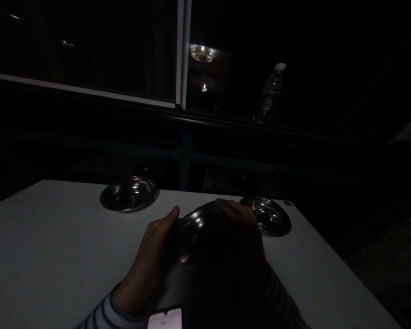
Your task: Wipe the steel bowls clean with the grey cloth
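A shiny metal dish is held tilted above the near part of the table. My left hand grips its left side, thumb up along the rim and the other fingers hidden behind it. At the dish's far right rim, my right hand is closed on a small pale tissue, of which only a corner shows; deep shadow covers most of that hand. A second metal dish lies on the table beyond my left hand. Just past my right hand is a third metal dish, partly covered by it.
The white table has a small dark label near its far right corner. A lit phone is at the bottom edge, below my hands. Behind the table, a plastic bottle stands on a dark ledge by the window frame.
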